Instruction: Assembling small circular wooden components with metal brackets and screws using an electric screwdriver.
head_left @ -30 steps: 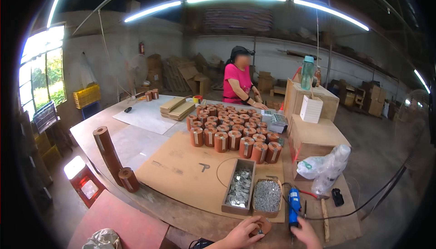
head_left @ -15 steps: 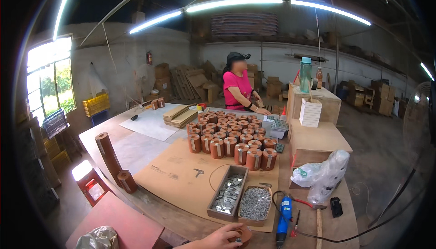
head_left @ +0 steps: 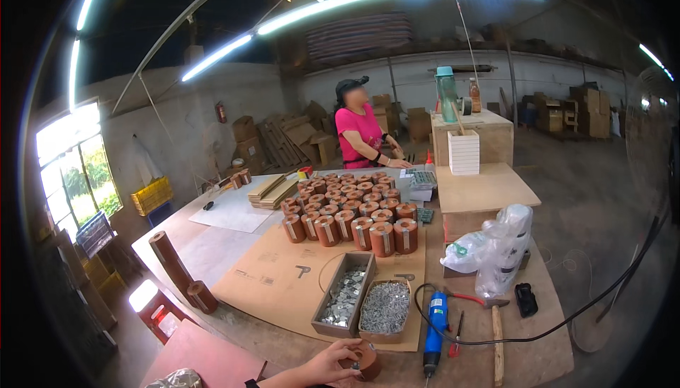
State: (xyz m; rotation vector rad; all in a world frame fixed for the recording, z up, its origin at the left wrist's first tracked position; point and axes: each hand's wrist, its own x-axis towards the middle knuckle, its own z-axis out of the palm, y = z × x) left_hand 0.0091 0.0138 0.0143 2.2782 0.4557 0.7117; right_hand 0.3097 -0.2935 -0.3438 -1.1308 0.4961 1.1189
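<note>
The left hand (head_left: 330, 364) comes from the lower edge of the frame and grasps a short brown roll (head_left: 369, 362) at the bottom centre, with the fingers curled over its edge. A small piece (head_left: 355, 366) near the fingertips is too small to tell. The right hand is outside the frame, so I cannot tell its state.

Just beyond the held roll stand a long grey box (head_left: 331, 329) of metal plates (head_left: 348, 293) and a smaller box (head_left: 381, 336) of screws (head_left: 386, 306). These two boxes stand in the way between it and the group of similar rolls (head_left: 347, 212) in the middle of the frame.

At the lower right, a blue power tool (head_left: 435, 328) lies on the surface (head_left: 297, 342), near a red screwdriver (head_left: 455, 349) and a wooden stick (head_left: 498, 345). A black cord (head_left: 542, 335) crosses over this stick. Further up, a plastic bag (head_left: 499, 257) occupies the right side. Beyond the rolls stands a person in pink (head_left: 358, 137).
</note>
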